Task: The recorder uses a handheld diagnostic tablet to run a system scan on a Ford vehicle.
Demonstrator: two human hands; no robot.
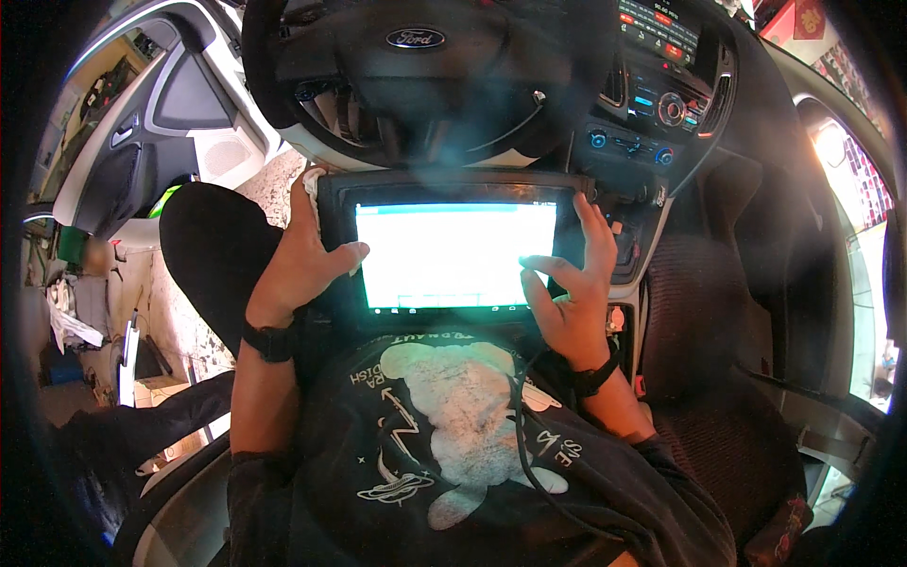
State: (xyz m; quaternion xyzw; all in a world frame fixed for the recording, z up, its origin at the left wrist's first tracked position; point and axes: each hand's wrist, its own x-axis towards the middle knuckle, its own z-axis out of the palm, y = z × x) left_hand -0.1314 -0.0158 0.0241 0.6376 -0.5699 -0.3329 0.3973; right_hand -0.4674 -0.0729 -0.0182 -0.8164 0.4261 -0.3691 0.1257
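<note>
Both hands' fingers grip a black tablet [453,248], its white screen glowing.

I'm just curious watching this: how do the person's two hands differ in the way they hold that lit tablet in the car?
The left hand wraps the tablet at its left edge, thumb lying along the screen's side; the right hand rests at the right edge with its thumb tip on the bright screen. The left hand's fingers hide behind the frame; the right hand's fingers point upward. Both wear dark wristbands.
</note>
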